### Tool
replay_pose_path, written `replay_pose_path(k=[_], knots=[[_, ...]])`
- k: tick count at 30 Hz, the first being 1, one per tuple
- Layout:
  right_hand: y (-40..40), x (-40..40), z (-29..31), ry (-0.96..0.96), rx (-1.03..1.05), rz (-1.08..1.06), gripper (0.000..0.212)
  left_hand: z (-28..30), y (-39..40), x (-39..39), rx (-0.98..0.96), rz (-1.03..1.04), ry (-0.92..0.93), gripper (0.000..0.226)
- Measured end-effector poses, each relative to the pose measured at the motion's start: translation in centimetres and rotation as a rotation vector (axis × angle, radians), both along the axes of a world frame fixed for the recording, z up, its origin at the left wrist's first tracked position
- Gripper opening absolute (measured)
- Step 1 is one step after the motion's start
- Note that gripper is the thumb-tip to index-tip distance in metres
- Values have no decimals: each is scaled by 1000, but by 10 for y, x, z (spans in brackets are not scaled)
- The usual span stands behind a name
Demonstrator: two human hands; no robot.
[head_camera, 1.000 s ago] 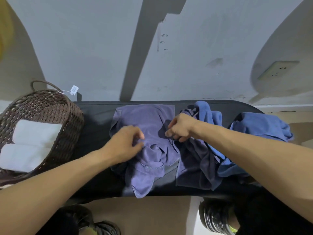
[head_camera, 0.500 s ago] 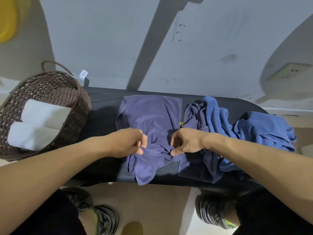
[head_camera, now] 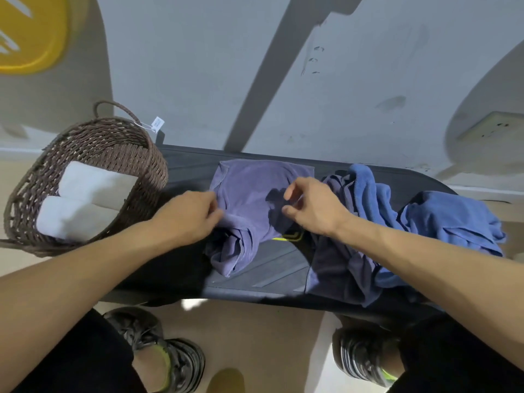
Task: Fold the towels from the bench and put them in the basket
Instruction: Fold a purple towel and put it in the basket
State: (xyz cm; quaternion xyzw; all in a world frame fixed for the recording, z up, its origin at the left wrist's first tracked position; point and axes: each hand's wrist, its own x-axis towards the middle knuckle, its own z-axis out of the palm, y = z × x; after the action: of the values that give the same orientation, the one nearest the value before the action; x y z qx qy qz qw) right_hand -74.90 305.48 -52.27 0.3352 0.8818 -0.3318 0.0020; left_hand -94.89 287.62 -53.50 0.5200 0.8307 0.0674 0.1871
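A purple towel [head_camera: 255, 191] lies partly spread on the black bench [head_camera: 187, 165], its near part bunched and hanging toward me. My left hand [head_camera: 190, 217] pinches the towel's left edge. Over the towel's right side hovers my right hand [head_camera: 314, 205], fingers apart and curled, with nothing clearly in them. A darker purple towel [head_camera: 337, 265] and a crumpled blue towel [head_camera: 442, 219] lie to the right. The brown wicker basket [head_camera: 136, 154] stands at the bench's left end and holds two folded white towels [head_camera: 82, 199].
A grey wall runs right behind the bench, with a wall socket [head_camera: 493, 126] at the right. My shoes [head_camera: 170, 361] and legs stand on the tan floor just in front of the bench. A yellow object [head_camera: 28, 32] hangs at the upper left.
Both hands have moved apart and farther up the purple towel. The right hand has opened its fingers; the left still pinches the cloth, now at its left edge.
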Motion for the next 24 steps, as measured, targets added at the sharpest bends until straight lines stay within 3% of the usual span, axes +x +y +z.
replay_pose_path(k=[2, 4, 7, 11, 15, 18, 21, 24], knots=[[-11, -2, 2, -145, -91, 148, 18, -4, -5, 20, -84, -60, -68, 37], [-24, -5, -5, -285, -246, 232, 29, -9, -10, 36, -168, -114, -149, 36], [-43, -7, -19, -266, -614, 118, 30, -14, -11, 44, -217, -135, -306, 28], [-55, -11, -35, -199, -827, -43, 30, -13, -6, 43, -188, -50, -510, 37], [-48, -21, -31, -126, -865, -124, 19, -10, -1, 39, -144, -12, -510, 41], [-38, -25, -17, -21, -717, -138, 32, -5, 6, 29, -44, 76, -497, 48], [-35, -23, -1, -3, -576, -88, 38, 7, 13, 25, 30, 284, -815, 64], [-38, -15, 15, -3, -523, -32, 36, 18, 16, 27, 76, 383, -1071, 58]])
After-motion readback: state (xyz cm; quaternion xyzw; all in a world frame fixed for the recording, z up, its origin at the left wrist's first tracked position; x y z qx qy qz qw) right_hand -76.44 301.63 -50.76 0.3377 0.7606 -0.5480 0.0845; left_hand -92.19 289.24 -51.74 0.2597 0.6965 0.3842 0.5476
